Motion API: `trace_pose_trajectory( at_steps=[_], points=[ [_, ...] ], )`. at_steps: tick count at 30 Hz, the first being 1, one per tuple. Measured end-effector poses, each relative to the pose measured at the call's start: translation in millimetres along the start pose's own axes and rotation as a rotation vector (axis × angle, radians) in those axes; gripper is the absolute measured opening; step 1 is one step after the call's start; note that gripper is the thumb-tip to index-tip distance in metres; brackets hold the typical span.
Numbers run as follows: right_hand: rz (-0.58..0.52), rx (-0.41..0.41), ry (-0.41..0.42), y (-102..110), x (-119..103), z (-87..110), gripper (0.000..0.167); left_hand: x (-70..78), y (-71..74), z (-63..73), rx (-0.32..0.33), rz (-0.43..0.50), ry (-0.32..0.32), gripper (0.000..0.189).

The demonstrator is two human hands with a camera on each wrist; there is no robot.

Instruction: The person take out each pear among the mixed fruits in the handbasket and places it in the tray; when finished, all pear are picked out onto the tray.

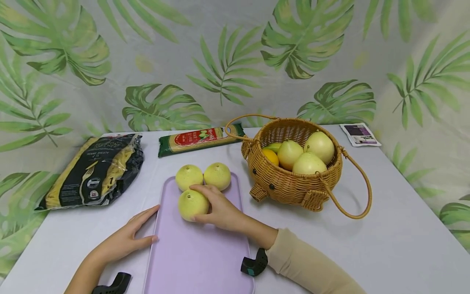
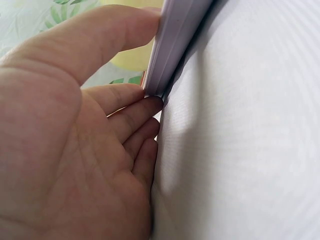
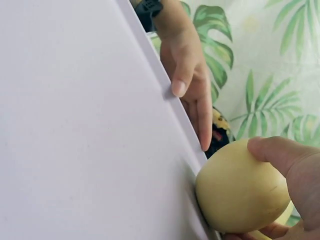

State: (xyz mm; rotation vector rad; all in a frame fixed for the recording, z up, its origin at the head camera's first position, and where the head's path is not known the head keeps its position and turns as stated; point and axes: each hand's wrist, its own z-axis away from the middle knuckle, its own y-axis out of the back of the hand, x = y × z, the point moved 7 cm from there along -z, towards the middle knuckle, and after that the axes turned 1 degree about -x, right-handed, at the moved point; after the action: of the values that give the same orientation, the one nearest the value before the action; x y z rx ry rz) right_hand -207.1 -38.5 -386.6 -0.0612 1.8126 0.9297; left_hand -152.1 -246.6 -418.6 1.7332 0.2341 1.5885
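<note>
My right hand [image 1: 220, 209] grips a round pale-yellow pear [image 1: 191, 206] on the lilac tray [image 1: 198, 257], thumb and fingers curled about its sides. Just behind it, two more such pears stand side by side at the tray's far end, a left one [image 1: 189, 176] and a right one [image 1: 217, 176]. The right wrist view shows the gripped pear [image 3: 242, 187] low over the tray's surface. At the tray's left edge is my left hand [image 1: 123, 239], its fingers extended and its thumb and fingertips touching the rim [image 2: 170, 45].
Right of the tray, a wicker basket [image 1: 290, 185] with animal features holds several pears [image 1: 319, 147] and an orange fruit [image 1: 270, 156]. A black pasta bag [image 1: 97, 171] lies at left, a spaghetti pack [image 1: 200, 139] behind the tray. One small sachet [image 1: 360, 134] is at back right.
</note>
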Motion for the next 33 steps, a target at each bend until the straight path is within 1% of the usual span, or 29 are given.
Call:
trace_pose_trajectory(
  at_steps=[4, 8, 10, 12, 15, 18, 21, 23, 26, 29, 31, 33],
  points=[
    [-0.003, 0.008, -0.009, -1, -1, 0.2, 0.071, 0.0, 0.0, 0.2, 0.003, -0.006, 0.001, 0.072],
    [0.01, -0.026, -0.037, 3, -4, 2.1, 0.075, 0.1, -0.1, 0.5, 0.002, -0.004, 0.004, 0.072],
    [0.022, -0.037, -0.031, 9, -8, 4.3, 0.075, 0.4, -0.5, 0.5, -0.001, -0.001, 0.003, 0.072],
    [0.034, -0.035, 0.005, 19, -18, 8.0, 0.074, 0.2, -0.7, 0.3, -0.003, -0.001, 0.005, 0.072],
    [0.052, -0.002, 0.102, 41, -38, 17.1, 0.066, 0.2, -0.6, 0.1, -0.004, -0.002, 0.009, 0.072],
    [0.085, 0.059, 0.223, 68, -58, 30.7, 0.062, 0.3, -0.1, 0.0, -0.004, -0.003, 0.018, 0.073],
    [0.132, 0.152, 0.366, 95, -74, 48.0, 0.059, 0.5, -0.2, 0.0, -0.005, -0.001, 0.021, 0.073],
    [0.177, 0.231, 0.466, 112, -80, 61.3, 0.058, 0.8, -0.5, -0.2, -0.007, 0.0, 0.019, 0.073],
    [0.227, 0.371, 0.585, 138, -85, 81.3, 0.06, 0.4, -0.9, -0.9, -0.01, 0.005, 0.018, 0.073],
    [0.274, 0.5, 0.633, 161, -85, 97.1, 0.062, -0.2, -1.0, -1.0, -0.011, 0.009, 0.015, 0.073],
    [0.3, 0.559, 0.626, 174, -80, 104.0, 0.064, -0.6, -0.8, -0.8, -0.01, 0.01, 0.014, 0.073],
    [0.329, 0.596, 0.601, 186, -72, 108.5, 0.066, -0.7, -0.9, -0.4, -0.011, 0.013, 0.011, 0.073]
  ],
)
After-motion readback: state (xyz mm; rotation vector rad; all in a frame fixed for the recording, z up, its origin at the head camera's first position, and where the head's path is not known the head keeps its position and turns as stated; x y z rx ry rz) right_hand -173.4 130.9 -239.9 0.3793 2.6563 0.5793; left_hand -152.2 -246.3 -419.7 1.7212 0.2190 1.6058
